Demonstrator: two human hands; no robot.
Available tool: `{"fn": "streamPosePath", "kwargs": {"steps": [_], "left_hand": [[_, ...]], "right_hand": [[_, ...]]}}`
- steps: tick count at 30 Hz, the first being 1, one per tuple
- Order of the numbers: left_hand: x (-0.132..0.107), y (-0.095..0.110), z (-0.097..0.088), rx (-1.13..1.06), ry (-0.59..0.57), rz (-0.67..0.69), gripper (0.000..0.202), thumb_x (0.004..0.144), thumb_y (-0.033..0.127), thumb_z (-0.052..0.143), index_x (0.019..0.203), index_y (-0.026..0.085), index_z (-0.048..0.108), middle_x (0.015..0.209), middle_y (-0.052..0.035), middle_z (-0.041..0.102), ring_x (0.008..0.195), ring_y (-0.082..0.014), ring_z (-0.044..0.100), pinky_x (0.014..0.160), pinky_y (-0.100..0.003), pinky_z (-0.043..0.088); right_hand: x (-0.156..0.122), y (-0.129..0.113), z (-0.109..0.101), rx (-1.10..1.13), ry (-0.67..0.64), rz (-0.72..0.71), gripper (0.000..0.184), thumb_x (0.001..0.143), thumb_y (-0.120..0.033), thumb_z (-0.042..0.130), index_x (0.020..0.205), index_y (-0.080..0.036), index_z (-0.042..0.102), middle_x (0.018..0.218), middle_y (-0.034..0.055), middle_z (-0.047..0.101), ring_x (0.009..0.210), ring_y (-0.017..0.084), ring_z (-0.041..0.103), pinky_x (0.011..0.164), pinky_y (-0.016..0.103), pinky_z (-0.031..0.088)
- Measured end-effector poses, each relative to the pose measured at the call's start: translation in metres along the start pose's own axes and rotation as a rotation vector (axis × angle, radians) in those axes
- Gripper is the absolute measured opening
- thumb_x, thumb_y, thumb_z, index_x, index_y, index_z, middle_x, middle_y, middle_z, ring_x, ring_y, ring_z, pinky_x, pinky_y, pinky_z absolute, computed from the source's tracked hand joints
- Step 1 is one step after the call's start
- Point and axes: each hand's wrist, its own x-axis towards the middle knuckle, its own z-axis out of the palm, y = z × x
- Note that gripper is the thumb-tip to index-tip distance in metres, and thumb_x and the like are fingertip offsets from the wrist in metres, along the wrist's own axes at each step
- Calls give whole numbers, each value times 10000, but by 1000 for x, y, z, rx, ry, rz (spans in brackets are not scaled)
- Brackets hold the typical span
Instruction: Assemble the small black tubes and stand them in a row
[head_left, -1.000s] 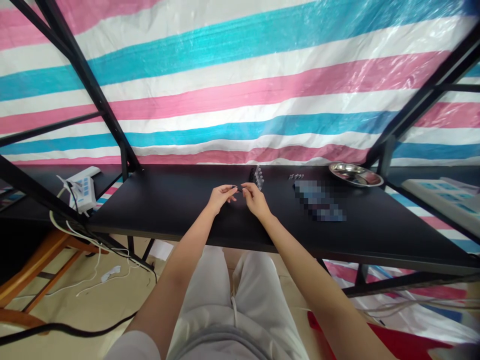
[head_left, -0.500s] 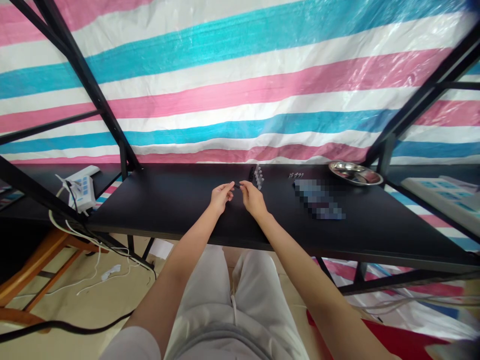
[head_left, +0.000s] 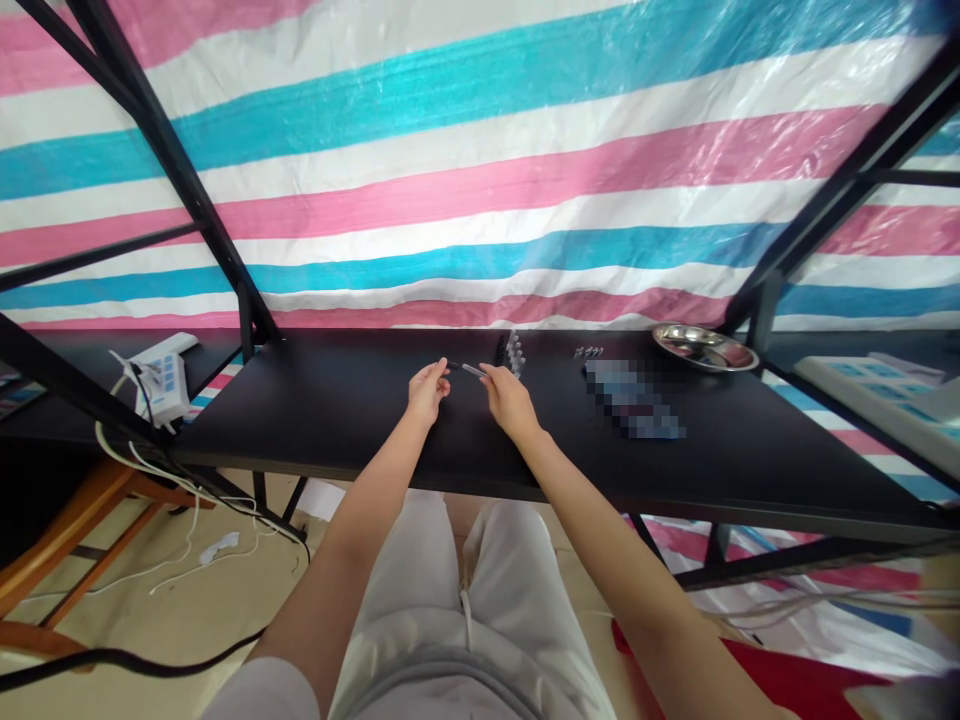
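My left hand is closed in a pinch on a slim black piece that points right. Facing it, my right hand pinches a slim clear tube with its end toward the black piece. The two ends lie very close, and whether they touch I cannot tell. Both hands are just above the black table. Beyond my right hand is a row of small clear and black pieces. Their exact kind is too small to make out.
Several tiny pieces lie at the back right, near a blurred-out dark blue item. A shiny metal plate sits by the right frame post. At left are a white power strip and cables.
My left hand has moved left, away from my right hand. A clear tube now shows between them, where only a short dark piece was visible before.
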Motion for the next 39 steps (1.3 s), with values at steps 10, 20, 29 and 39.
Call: {"fn": "streamPosePath", "kwargs": {"steps": [10,20,29,39], "left_hand": [[6,-16,-2,522,3,296,242,646,305,697,797,126,635,689,-26,617,569,-86,532,560,-223,428],[-4,-22,36,906,-181,423,152,681,265,647,773,146,668,702,-41,645,605,-116,537,644,-251,428],[-11,4,73,952,-297,536,107,674,253,663,750,179,668,711,-34,636,623,-123,517,665,-256,415],[9,-30,57,1138,-76,351,57,691,251,659,697,195,667,754,-56,651,732,-191,586,735,-313,414]], "right_hand": [[-14,19,-13,205,154,275,294,860,-356,418,950,-176,633,858,79,605,748,174,573,728,337,485],[-18,31,-14,626,300,636,428,711,-484,580,949,-134,641,822,78,659,694,156,577,666,317,480],[-15,28,-29,430,125,514,384,698,-480,574,862,-142,658,846,93,653,688,167,583,656,323,480],[-3,47,-31,82,-1,758,175,693,-267,579,792,-152,666,766,73,685,737,188,624,722,302,454]]}}
